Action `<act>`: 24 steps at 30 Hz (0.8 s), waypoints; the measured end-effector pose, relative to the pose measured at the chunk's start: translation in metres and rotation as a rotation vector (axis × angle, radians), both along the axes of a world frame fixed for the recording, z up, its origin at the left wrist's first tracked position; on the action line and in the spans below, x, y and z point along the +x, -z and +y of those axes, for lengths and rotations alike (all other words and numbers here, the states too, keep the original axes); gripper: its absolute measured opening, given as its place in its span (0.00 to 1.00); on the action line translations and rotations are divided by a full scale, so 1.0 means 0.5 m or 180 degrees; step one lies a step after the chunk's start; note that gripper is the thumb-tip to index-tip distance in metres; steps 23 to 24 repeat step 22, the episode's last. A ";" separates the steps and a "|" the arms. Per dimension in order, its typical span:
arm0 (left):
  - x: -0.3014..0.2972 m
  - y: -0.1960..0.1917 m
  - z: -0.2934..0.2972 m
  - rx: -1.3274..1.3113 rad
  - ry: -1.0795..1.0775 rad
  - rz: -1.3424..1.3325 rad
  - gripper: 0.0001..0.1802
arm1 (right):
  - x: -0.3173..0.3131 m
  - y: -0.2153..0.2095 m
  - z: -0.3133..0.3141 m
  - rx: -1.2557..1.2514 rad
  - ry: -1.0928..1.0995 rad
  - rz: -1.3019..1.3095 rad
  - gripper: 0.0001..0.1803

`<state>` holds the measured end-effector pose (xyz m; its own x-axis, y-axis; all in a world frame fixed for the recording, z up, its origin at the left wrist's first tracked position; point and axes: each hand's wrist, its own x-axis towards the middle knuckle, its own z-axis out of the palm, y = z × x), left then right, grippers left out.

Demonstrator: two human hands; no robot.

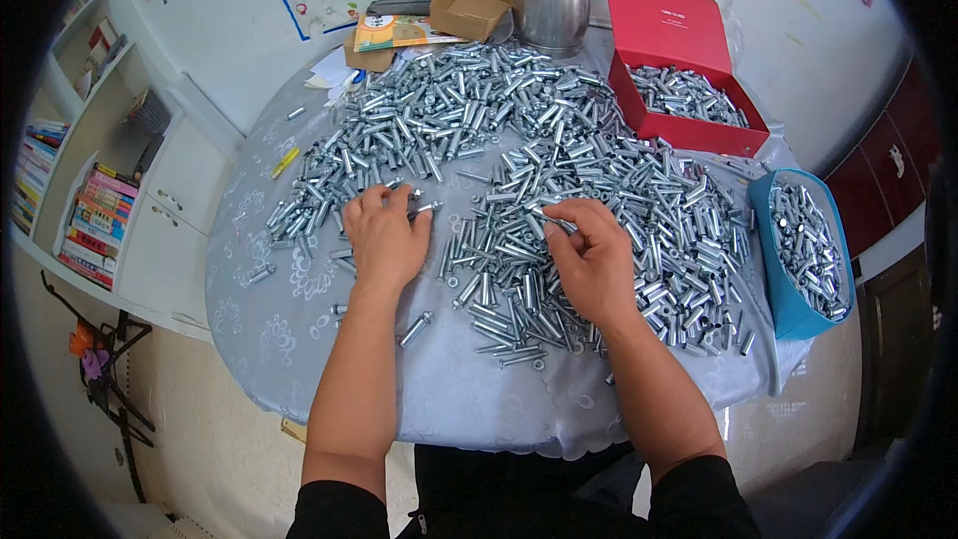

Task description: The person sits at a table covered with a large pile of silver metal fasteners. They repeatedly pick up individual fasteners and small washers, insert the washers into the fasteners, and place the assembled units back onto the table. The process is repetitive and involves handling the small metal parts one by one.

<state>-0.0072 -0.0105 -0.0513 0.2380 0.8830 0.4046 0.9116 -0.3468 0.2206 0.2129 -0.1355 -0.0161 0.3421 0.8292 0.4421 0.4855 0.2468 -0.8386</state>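
Silvery metal expansion bolts cover much of the table in a big spread-out heap (559,165). Over the left part of the heap, my left hand (384,240) is closed, fingers curled, with a metal bolt (427,208) jutting out between thumb and forefinger. My right hand (597,265) pinches a small metal bolt (535,208) between thumb and forefinger above the middle of the heap; the fingers partly hide it. A single bolt with its sleeve (415,328) lies on the cloth beside my left forearm.
A red box (689,140) with raised lid and a blue bin (773,260), both full of metal parts, stand at the right. At the back are a steel pot (552,2), a cardboard box (471,2) and papers. A yellow marker (285,163) lies left on the grey tablecloth (264,324).
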 end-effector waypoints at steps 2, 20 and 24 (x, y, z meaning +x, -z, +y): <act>-0.004 0.001 0.000 0.0131 0.0029 -0.0072 0.20 | -0.001 -0.001 0.000 -0.0013 -0.0007 -0.0027 0.08; -0.022 -0.069 -0.044 -0.1738 0.0488 -0.0702 0.15 | 0.002 0.003 0.000 -0.0117 -0.0028 -0.0044 0.08; -0.013 -0.073 -0.048 -0.1880 0.0395 -0.1493 0.14 | 0.002 0.001 -0.001 -0.0141 -0.0033 -0.0035 0.08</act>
